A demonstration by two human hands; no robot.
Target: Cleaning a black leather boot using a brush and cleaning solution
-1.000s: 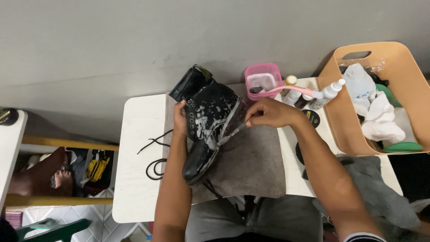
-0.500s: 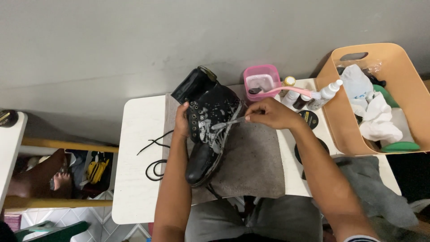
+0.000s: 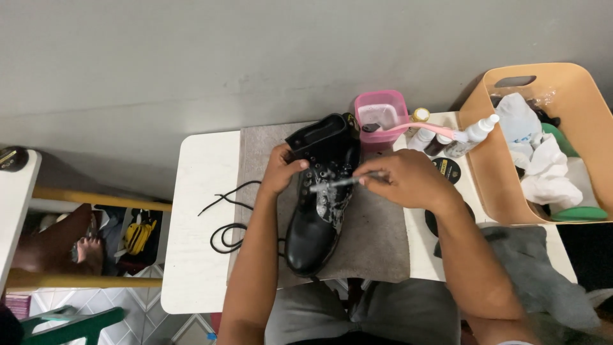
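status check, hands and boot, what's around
Left hand grips black boot at its collar. Right hand holds small brush on the lace area. Loose lace beside boot.

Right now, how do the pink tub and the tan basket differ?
The pink tub is small and squarish; the tan basket is far larger, with a handle slot. The pink tub sits behind the black boot and carries a brush on its rim; the tan basket holds white cloths. Both are open-topped.

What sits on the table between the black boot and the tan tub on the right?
In the head view, between the black boot and the tan tub lie the right hand holding a brush, small bottles and round black tins.
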